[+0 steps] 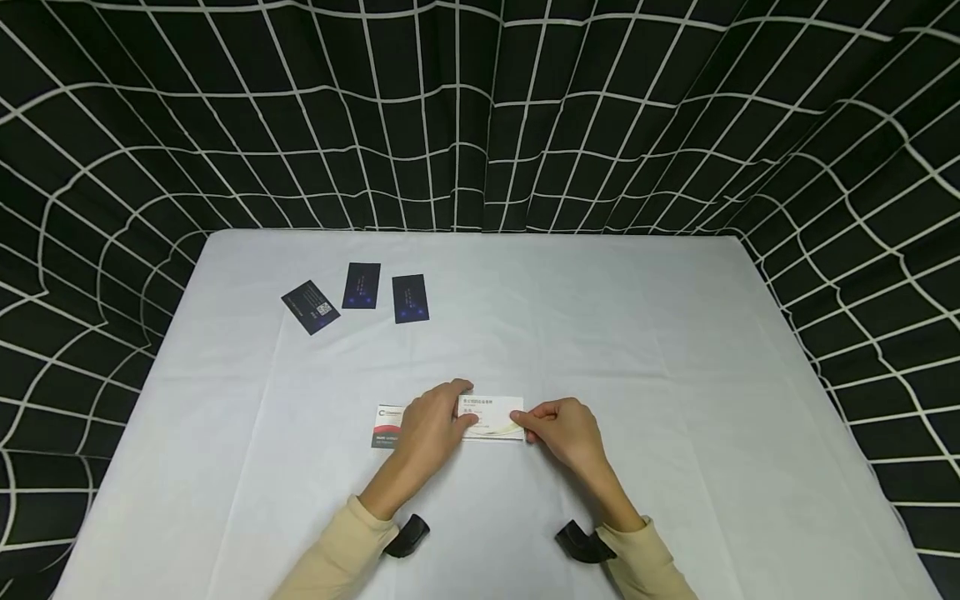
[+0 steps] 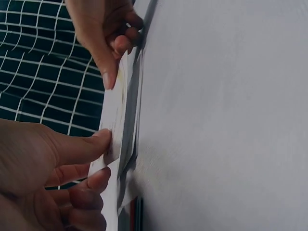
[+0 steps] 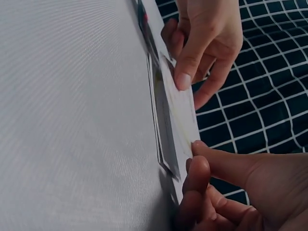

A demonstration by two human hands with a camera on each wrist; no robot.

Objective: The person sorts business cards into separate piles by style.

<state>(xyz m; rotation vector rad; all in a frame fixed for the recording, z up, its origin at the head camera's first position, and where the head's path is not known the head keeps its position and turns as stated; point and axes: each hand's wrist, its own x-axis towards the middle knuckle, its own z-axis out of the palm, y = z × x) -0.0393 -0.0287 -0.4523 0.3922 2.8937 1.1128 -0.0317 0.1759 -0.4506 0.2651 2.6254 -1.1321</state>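
Observation:
A white business card [image 1: 491, 415] with printed text and a gold curve is held by its two ends, low over the table. My left hand [image 1: 433, 423] pinches the left end, thumb on the printed face. At the opposite end, my right hand [image 1: 564, 429] pinches the card between thumb and curled fingers. Below it, close over the cloth, another card's edge [image 3: 156, 110] shows in the right wrist view. A red, white and dark grey business card [image 1: 386, 427] lies left of my left hand, which partly covers it.
Three dark blue business cards lie apart toward the back left: a tilted one with a QR code [image 1: 311, 307], a middle one [image 1: 362, 286] and a right one [image 1: 410, 298]. White cloth covers the table [image 1: 637, 333]. A black curtain with white grid lines [image 1: 480, 117] surrounds it.

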